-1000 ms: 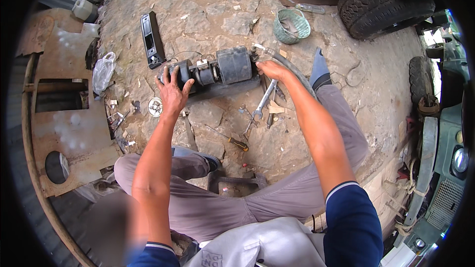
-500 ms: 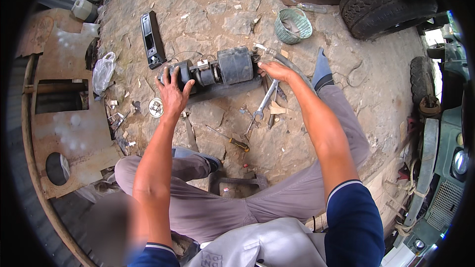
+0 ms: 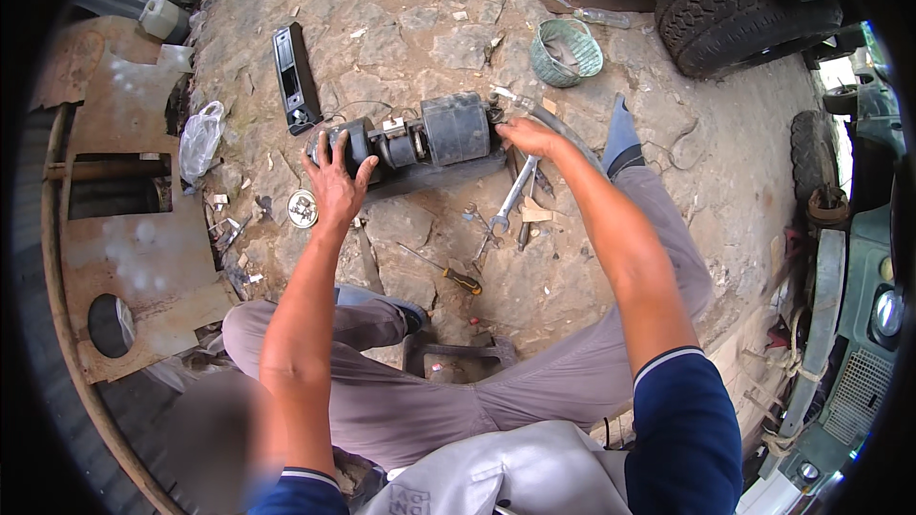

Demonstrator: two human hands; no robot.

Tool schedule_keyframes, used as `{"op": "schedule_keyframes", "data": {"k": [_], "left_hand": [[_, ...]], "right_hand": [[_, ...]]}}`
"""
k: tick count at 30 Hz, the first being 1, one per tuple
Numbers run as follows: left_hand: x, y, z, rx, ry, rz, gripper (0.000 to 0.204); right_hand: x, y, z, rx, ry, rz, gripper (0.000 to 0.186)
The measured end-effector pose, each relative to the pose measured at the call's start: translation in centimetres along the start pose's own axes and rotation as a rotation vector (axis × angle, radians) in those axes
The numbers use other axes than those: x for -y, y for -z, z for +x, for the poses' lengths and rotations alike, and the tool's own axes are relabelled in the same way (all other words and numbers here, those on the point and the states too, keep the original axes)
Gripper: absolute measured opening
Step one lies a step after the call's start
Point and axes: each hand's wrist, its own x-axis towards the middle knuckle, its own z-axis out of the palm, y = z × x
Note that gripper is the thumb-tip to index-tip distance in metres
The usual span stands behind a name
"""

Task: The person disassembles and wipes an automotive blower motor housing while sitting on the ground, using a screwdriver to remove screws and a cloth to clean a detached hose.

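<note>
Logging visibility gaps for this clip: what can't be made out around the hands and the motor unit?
Head view only:
- Right hand: fingertips at the end of the black motor unit hide what they grip.
- Left hand: palm covers the unit's left end.
- Green basket: contents too small to identify.
- Tyre: cut off by the fisheye rim.
- Lower left: blurred patch.

Motor unit (image 3: 420, 143) lies between both hands; wrench (image 3: 508, 205) before it; basket (image 3: 566, 51) behind, right.
</note>
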Motion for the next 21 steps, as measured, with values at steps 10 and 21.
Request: {"op": "schedule_keyframes", "data": {"k": [10, 21], "left_hand": [[0.3, 0.4, -0.5, -0.016, 0.040, -0.002, 0.077], [0.8, -0.4, 0.1, -0.014, 0.020, -0.039, 0.076]], "right_hand": [[2.2, -2.1, -1.0, -0.250, 0.030, -0.335, 0.046], [-0.4, -3.1, -0.3, -0.441, 0.178, -0.515, 0.051]]}}
